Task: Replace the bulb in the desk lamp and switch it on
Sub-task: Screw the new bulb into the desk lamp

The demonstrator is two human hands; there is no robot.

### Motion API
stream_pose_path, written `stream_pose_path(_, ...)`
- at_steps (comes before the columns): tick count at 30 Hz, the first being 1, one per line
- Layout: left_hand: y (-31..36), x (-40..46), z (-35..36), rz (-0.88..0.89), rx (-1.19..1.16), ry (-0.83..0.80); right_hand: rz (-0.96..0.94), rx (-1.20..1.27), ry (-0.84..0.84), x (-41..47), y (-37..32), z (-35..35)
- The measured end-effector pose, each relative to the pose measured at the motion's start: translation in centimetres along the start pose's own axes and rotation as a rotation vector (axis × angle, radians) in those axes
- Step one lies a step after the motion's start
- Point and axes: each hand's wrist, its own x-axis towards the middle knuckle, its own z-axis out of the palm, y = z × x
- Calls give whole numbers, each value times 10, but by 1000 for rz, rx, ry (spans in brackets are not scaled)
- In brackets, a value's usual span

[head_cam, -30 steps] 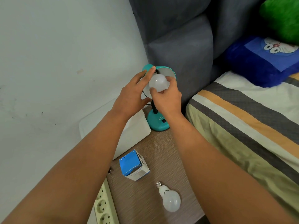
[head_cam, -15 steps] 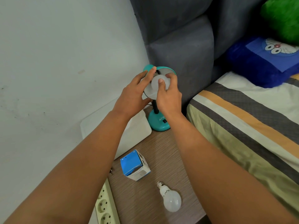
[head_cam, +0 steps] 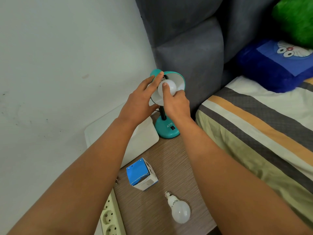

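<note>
A teal desk lamp (head_cam: 166, 128) stands at the back of the wooden bedside table, its shade (head_cam: 177, 78) tilted toward me. A white bulb (head_cam: 172, 86) sits inside the shade. My right hand (head_cam: 176, 104) grips that bulb with thumb and fingers curled round it. My left hand (head_cam: 140, 100) holds the shade's left edge, fingers stretched along the rim and thumb under it. A second white bulb (head_cam: 180, 212) lies loose on the table near the front edge. The socket is hidden behind the bulb.
A blue and white bulb box (head_cam: 141, 173) lies on the table (head_cam: 169, 160). A white container (head_cam: 144, 139) sits left of the lamp base. A pale power strip (head_cam: 111, 219) lies at the lower left. A wall is left, a grey headboard (head_cam: 194, 56) behind, a striped bed (head_cam: 254, 133) right.
My right hand has shifted its fingers round the bulb in the shade, the thumb now across its front. The left hand has stayed on the shade.
</note>
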Motion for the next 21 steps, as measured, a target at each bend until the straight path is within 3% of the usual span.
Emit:
stream_pose_path(4, 3, 0, 0, -1, -4, -1, -114, 82, 125, -2, 4, 3)
stream_pose_path(8, 3, 0, 0, -5, -2, -5, -302, -18, 164, -2, 7, 2)
stream_pose_path(21, 3, 3, 1, -13, 21, -11, -198, -92, 33, -2, 6, 0)
